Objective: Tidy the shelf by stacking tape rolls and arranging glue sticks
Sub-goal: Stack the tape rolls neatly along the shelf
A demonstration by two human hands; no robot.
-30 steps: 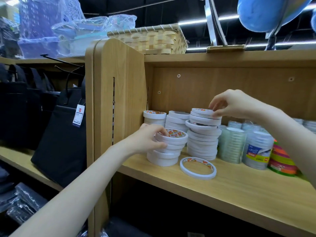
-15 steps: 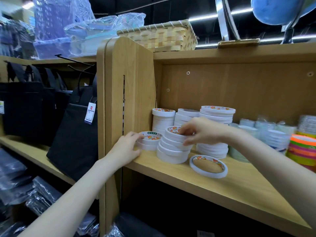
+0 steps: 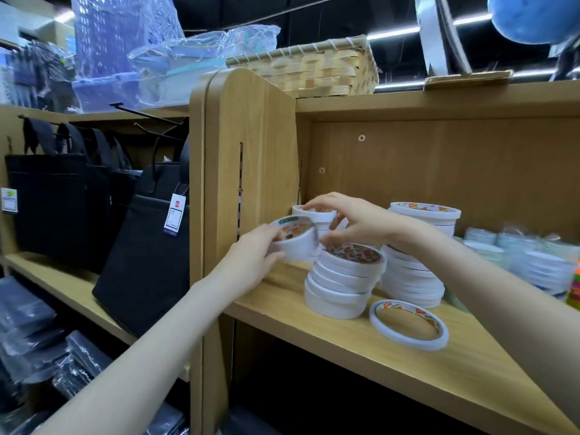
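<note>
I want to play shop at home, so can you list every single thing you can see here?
tape roll in hand: one, white, held up at the shelf's left end
short tape stack: one, white, shelf front
tall tape stack: one, white, behind it
thin tape ring: one, white, lying flat in front
shelf: one, light wood
woven basket: one, tan, on top
black bags: several, hanging left
left hand: grips the lifted roll
right hand: fingers spread above the rolls
</note>
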